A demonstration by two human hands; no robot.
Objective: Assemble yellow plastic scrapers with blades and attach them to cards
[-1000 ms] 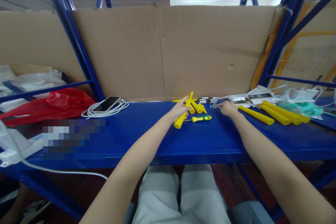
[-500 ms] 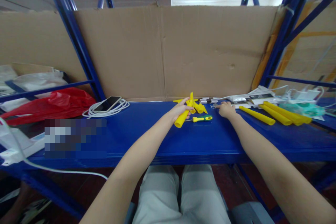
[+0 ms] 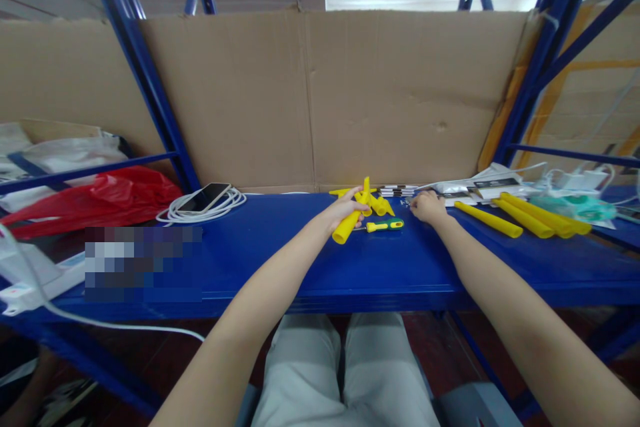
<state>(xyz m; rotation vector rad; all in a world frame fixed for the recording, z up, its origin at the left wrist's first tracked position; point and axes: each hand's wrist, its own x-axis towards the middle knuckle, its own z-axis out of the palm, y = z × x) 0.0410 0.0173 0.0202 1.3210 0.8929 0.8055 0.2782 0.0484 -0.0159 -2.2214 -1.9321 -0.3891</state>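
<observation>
My left hand (image 3: pixel 345 208) is closed around a yellow plastic tube (image 3: pixel 344 229) whose flared round end points toward me. Behind it lie several short yellow plastic pieces (image 3: pixel 383 207). A screwdriver (image 3: pixel 385 225) with a yellow and green handle rests on the blue tabletop (image 3: pixel 300 260), just right of the tube. My right hand (image 3: pixel 427 206) is down on the tabletop with its fingers curled together, beside a scatter of small metal bits (image 3: pixel 405 202), too small to name surely. Whatever its fingertips may hold is hidden.
Several long yellow tubes (image 3: pixel 530 217) lie on the right, near a green plastic bag (image 3: pixel 575 210) and white packets (image 3: pixel 493 187). Leftward are a phone (image 3: pixel 205 199) on a coiled white cable (image 3: pixel 233 201) and a red bag (image 3: pixel 135 193). A cardboard panel (image 3: pixel 310 100) stands behind.
The fingers of my right hand have curled inward at the small metal bits, and the hand has shifted slightly left. My left hand holds the yellow tube almost unmoved.
</observation>
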